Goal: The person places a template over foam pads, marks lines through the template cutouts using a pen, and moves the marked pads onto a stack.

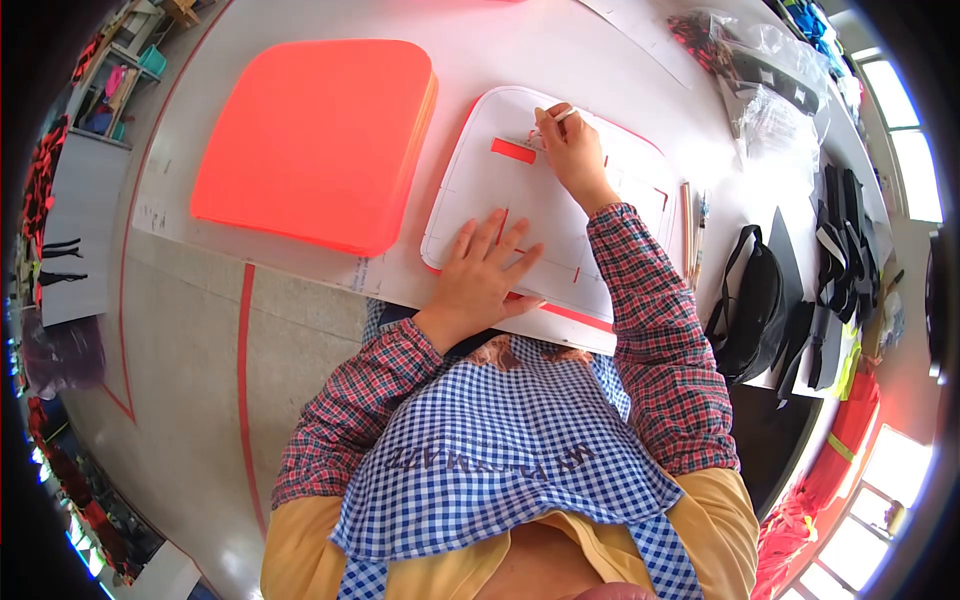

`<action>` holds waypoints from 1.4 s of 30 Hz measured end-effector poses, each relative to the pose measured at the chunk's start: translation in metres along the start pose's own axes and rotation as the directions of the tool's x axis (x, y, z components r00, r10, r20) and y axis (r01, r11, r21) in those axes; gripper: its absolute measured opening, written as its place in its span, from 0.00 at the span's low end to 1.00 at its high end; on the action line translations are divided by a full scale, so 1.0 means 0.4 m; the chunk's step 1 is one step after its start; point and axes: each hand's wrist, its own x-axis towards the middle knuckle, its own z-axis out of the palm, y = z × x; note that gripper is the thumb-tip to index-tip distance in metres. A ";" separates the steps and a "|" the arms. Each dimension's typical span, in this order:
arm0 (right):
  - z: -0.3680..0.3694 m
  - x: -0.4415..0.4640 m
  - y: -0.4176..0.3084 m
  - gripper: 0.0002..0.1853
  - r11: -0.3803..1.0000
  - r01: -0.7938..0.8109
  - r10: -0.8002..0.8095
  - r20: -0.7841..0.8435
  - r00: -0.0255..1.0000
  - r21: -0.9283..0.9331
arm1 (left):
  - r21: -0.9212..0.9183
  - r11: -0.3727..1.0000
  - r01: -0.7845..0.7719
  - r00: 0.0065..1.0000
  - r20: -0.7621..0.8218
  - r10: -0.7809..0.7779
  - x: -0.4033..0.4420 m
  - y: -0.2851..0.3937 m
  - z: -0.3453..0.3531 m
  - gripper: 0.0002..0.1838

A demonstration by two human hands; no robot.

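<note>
Between nine and ten o'clock from the white template [550,228], a thick stack of orange-red sheets [310,150] sits neatly on the pale table [170,190], its corners rounded, its top smooth and matte; set beside the work, it is within easy reach. At the template's seven-to-eight o'clock lies the left hand [485,275] — palm down, fingers fanned wide, grasping nothing — seemingly so that its spread pressure guards against slipping. The template is flat, thin and stiff-looking, round-cornered, pierced by narrow slits; it lies over an orange-red sheet [513,151], which shows through a rectangular cutout and along the lower edge. Toward one o'clock, the right hand [572,150] has its fingers curled in a close pinch on a slim white pen [566,114], a grip that suits fine control; the tip is too small to make out. Slender pencil-like sticks [687,230] lie at three o'clock, just beside the template. Farther off, a soft black pouch [752,315] rests at four o'clock and crinkled clear plastic bags [775,130] at two.
</note>
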 end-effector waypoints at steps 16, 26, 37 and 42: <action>0.013 0.018 0.020 0.17 0.995 0.105 -0.105 -0.058 0.993 -0.004 | -0.023 1.000 -0.001 1.000 0.018 0.002 0.000 0.001 -0.003 0.34; 0.012 0.014 0.029 0.14 0.990 0.140 -0.142 -0.099 0.985 -0.027 | -0.024 1.000 -0.008 1.000 0.013 0.008 0.001 0.001 -0.007 0.34; 0.000 -0.075 -0.001 0.15 0.998 -0.032 0.039 -0.124 0.992 0.054 | -0.032 0.999 -0.009 1.000 -0.016 0.008 -0.002 -0.001 0.001 0.35; 0.010 -0.076 0.004 0.14 0.999 0.052 -0.049 -0.139 0.989 0.014 | -0.033 0.999 -0.005 1.000 -0.011 0.005 -0.001 -0.001 0.000 0.35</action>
